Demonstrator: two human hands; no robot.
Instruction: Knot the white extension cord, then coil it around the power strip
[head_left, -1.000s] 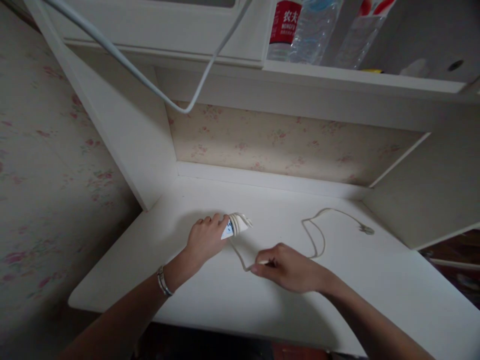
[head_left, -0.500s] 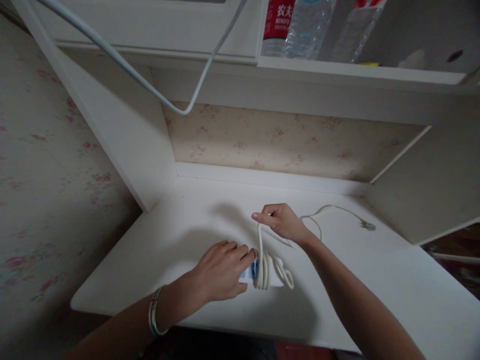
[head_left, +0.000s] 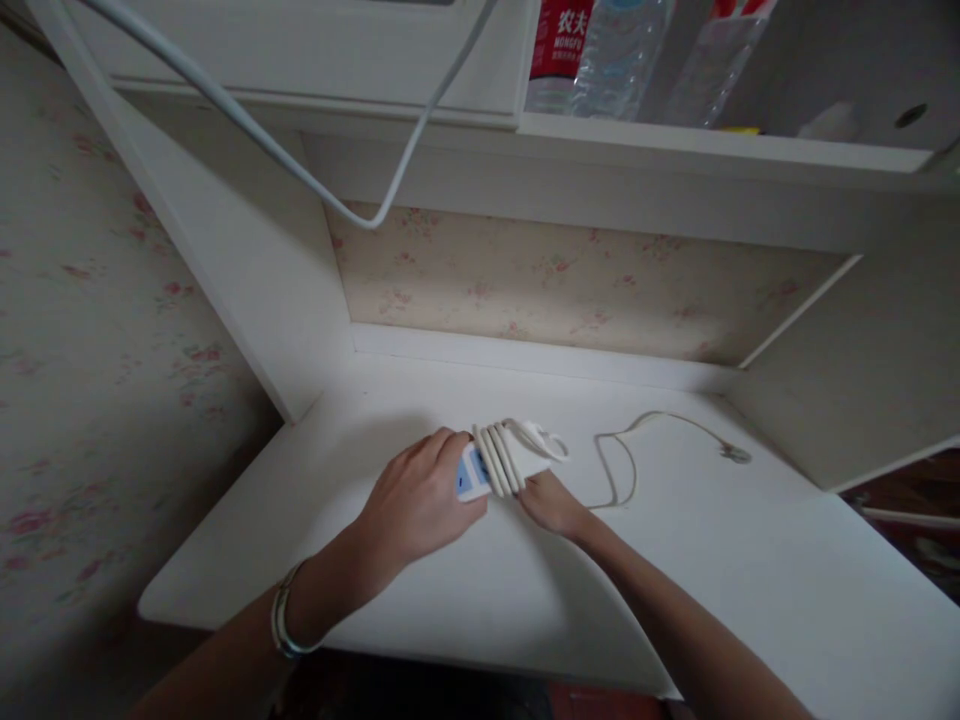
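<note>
My left hand (head_left: 420, 500) is closed round one end of a white and blue power strip (head_left: 472, 474), lifted and tilted above the desk. Several turns of white cord (head_left: 500, 460) are wound round its middle, and a loose loop sticks out at the far end. Just below the strip's right part, my right hand (head_left: 551, 503) is closed on the cord, its fingertips partly hidden behind the strip. From there the cord's tail runs across the desk to a plug (head_left: 736, 454) lying at the right.
A white desk (head_left: 450, 600) is boxed in by side panels and a back wall with flowered paper. Plastic bottles (head_left: 619, 60) stand on the shelf above. A thick pale cable (head_left: 300, 172) hangs down in front at upper left.
My left hand has raised and tilted the power strip. My right hand has brought the cord from above the strip down to its underside, and the slack on the desk has shifted.
</note>
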